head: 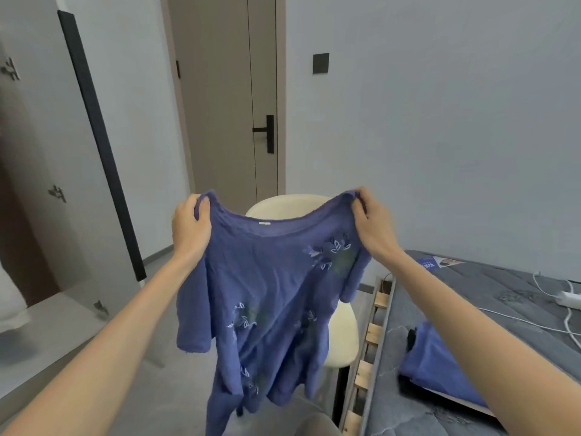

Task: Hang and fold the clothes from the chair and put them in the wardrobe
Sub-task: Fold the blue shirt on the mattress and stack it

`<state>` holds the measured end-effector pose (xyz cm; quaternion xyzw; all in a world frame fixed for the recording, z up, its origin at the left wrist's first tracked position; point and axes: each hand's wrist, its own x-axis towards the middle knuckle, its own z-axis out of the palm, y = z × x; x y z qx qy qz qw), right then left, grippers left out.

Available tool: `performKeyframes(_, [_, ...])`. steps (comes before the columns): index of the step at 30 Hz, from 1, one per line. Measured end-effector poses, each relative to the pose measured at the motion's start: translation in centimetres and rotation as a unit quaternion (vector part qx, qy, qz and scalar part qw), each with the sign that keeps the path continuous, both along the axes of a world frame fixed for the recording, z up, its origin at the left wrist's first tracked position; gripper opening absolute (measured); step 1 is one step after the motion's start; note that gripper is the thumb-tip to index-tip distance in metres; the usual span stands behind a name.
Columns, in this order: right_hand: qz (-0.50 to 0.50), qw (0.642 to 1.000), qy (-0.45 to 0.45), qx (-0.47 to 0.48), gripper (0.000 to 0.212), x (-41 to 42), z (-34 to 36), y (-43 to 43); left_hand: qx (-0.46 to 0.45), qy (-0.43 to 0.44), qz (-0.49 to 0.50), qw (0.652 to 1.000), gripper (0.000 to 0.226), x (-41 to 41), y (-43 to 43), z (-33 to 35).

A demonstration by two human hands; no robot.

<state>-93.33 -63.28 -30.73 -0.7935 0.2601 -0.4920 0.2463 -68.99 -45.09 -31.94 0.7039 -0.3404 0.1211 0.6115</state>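
Grey-walled bedroom, with the wardrobe (47, 136) standing open on the left, the bed (490, 309) with its bare mattress on the right and the cream chair (342, 335) between them: one blue garment (440, 366) lies on the mattress, folded as far as I can tell, so I'd judge the job partly done and its trip to the wardrobe still owed. A blue embroidered T-shirt (270, 294) hangs full length in the air in front of the chair, neither folded nor hung. Each grip is closed on a shoulder of it, left hand (190, 228) and right hand (374, 228) pinching the cloth beside the neckline.
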Motion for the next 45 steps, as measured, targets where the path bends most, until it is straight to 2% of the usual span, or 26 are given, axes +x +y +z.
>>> performKeyframes(3, [-0.029, 0.993, 0.113, -0.035, 0.017, 0.3, 0.6, -0.2, 0.010, -0.014, 0.016, 1.000, 0.037, 0.6, 0.4, 0.0])
performKeyframes(7, [-0.042, 0.987, 0.150, -0.045, 0.016, 0.3, 1.4, -0.1, 0.053, -0.029, 0.052, 0.997, 0.026, 0.5, 0.4, 0.0])
performKeyframes(9, [-0.055, 0.979, 0.185, -0.069, 0.027, 0.1, 2.1, -0.1, 0.065, -0.025, 0.052, 0.996, 0.026, 0.4, 0.1, 0.2])
performKeyframes(12, [-0.079, 0.961, 0.252, -0.083, 0.057, -0.7, 3.3, -0.7, 0.063, -0.010, 0.041, 0.997, 0.030, 0.1, -0.6, 0.9])
performKeyframes(14, [-0.097, 0.944, 0.301, -0.091, 0.053, -1.6, 3.8, -1.0, 0.059, 0.001, 0.033, 0.998, 0.033, -0.1, -1.0, 1.3])
performKeyframes(16, [-0.106, 0.929, 0.340, -0.104, 0.037, -2.6, 4.1, -1.4, 0.056, 0.005, 0.017, 0.998, 0.034, -0.5, -1.5, 1.7])
performKeyframes(18, [-0.112, 0.933, 0.321, -0.118, 0.029, -3.7, 4.2, -1.8, 0.047, -0.005, -0.009, 0.999, 0.036, -1.3, -2.0, 2.2])
performKeyframes(21, [-0.147, 0.953, 0.223, -0.143, 0.022, -5.7, 4.6, -2.2, 0.034, -0.003, -0.041, 0.999, 0.030, -2.4, -2.7, 2.8])
performKeyframes(26, [-0.214, 0.962, 0.071, -0.156, 0.023, -9.2, 6.4, -1.4, 0.022, -0.002, -0.067, 0.997, 0.032, -4.0, -4.3, 3.7])
performKeyframes(30, [-0.216, 0.971, 0.001, -0.102, 0.023, -11.3, 7.7, -0.9, -0.042, 0.088, -0.099, 0.990, 0.015, -6.9, -5.6, 5.8])
performKeyframes(33, [-0.258, 0.962, -0.022, -0.089, 0.025, -13.2, 9.0, -0.4, -0.071, 0.151, -0.139, 0.976, 0.017, -9.1, -6.8, 7.6])
performKeyframes(36, [-0.344, 0.931, -0.013, -0.121, 0.025, -15.1, 10.5, -0.1, -0.063, 0.110, -0.167, 0.978, 0.025, -10.9, -8.1, 9.0])
performKeyframes(40, [-0.363, 0.914, -0.026, -0.181, 0.025, -17.8, 12.3, 0.2, -0.083, 0.037, -0.146, 0.985, 0.029, -13.6, -9.5, 10.8])
performKeyframes(45, [-0.394, 0.902, -0.055, -0.169, 0.025, -22.2, 14.2, 1.8, -0.128, -0.103, -0.105, 0.981, 0.027, -17.3, -10.8, 12.4])
